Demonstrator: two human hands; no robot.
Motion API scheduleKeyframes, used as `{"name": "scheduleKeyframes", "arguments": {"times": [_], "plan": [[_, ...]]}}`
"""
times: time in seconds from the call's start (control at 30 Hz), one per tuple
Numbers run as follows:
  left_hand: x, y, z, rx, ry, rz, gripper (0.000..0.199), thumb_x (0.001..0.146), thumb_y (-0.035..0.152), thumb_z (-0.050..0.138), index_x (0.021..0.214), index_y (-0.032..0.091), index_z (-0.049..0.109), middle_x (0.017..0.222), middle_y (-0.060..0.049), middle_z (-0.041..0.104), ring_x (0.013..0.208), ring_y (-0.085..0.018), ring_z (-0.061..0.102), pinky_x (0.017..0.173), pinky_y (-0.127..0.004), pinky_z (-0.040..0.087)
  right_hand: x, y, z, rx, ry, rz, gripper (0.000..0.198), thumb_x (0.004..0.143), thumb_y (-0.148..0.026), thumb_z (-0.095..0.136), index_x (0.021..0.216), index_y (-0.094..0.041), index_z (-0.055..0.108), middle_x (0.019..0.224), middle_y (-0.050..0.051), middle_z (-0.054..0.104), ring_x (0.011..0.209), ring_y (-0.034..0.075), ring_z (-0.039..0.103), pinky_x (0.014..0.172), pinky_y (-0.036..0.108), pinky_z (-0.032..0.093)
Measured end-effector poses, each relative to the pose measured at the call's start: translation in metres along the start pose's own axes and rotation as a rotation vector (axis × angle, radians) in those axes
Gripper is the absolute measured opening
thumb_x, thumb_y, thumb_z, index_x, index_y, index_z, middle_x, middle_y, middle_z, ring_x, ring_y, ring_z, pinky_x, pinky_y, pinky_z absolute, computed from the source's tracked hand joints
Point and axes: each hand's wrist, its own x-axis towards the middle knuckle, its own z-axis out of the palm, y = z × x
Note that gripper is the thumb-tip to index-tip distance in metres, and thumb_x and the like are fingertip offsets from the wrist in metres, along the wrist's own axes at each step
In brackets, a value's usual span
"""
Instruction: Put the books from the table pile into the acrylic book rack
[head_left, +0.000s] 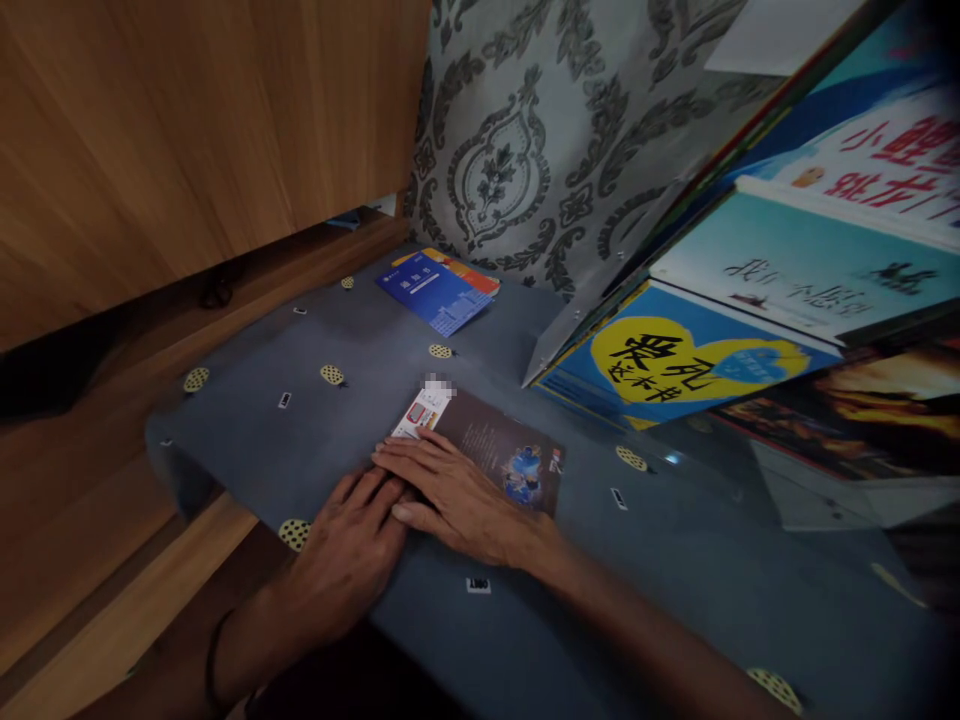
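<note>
A thin booklet [480, 430] with a dark brown cover lies flat on the cloth-covered table, blue pictures at its right end and a white panel at its left. My right hand [457, 500] rests palm down on the booklet's near left part, fingers stretched out and close together. Beside it, my left hand [352, 545] lies palm down at the booklet's near left corner, its fingers loosely bent. The fingertips of my left hand are partly covered by my right hand, and the two hands touch. Whether anything is under the left fingers is hidden.
A blue leaflet [435, 290] overlaps an orange one [476, 278] near the wall. Picture books, one blue and yellow [667, 350], stand in a clear rack at the right. A wooden cabinet [202, 130] rises at the left. The patterned tablecloth [247, 430] hangs over the table's edge.
</note>
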Motion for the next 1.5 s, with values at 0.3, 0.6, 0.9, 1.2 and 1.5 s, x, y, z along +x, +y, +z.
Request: {"name": "scheduleKeyframes", "arguments": {"times": [0.3,0.6,0.9,1.2,1.5], "plan": [[0.010,-0.004,-0.004,-0.008,0.060,0.041,0.029,0.096,0.010,0.040,0.106,0.017,0.066,0.111,-0.013,0.072,0.112,-0.030,0.062,0.091,-0.046,0.052,0.002,0.010,-0.002,-0.027,0.040,0.004,0.052,0.106,-0.046,0.040,0.147,-0.015,0.048,0.152,0.011,0.053,0.147,0.019,0.039,0.128,0.050,0.013],[0.026,-0.026,-0.012,0.010,0.114,0.040,0.033,0.104,0.016,0.034,0.118,0.014,0.063,0.112,-0.011,0.073,0.104,-0.023,0.067,0.088,-0.039,0.055,0.003,0.012,-0.002,-0.002,0.089,0.072,0.059,0.105,-0.050,0.038,0.153,-0.015,0.040,0.154,0.014,0.050,0.148,0.021,0.039,0.127,0.050,0.017],[0.025,-0.024,-0.004,0.056,0.154,0.042,0.030,0.104,0.017,0.038,0.117,0.011,0.064,0.111,-0.011,0.074,0.096,-0.023,0.069,0.080,-0.036,0.056,0.012,0.036,-0.006,-0.162,0.134,0.124,0.054,0.106,-0.049,0.037,0.151,-0.020,0.044,0.154,0.012,0.050,0.147,0.023,0.040,0.126,0.055,0.017],[0.024,-0.023,-0.002,0.077,0.160,0.046,0.031,0.105,0.018,0.037,0.120,0.008,0.062,0.112,-0.011,0.074,0.097,-0.024,0.070,0.082,-0.038,0.056,0.017,0.043,-0.003,-0.308,0.191,0.198,0.056,0.104,-0.051,0.041,0.148,-0.018,0.048,0.156,0.014,0.046,0.149,0.026,0.036,0.124,0.055,0.023],[0.027,-0.023,-0.008,0.092,0.108,0.047,0.032,0.104,0.018,0.036,0.115,0.012,0.066,0.109,-0.010,0.074,0.093,-0.023,0.069,0.080,-0.038,0.057,0.021,0.045,-0.004,-0.297,0.242,0.303,0.063,0.099,-0.057,0.048,0.147,-0.016,0.049,0.157,0.018,0.045,0.149,0.029,0.036,0.122,0.059,0.024]]}}
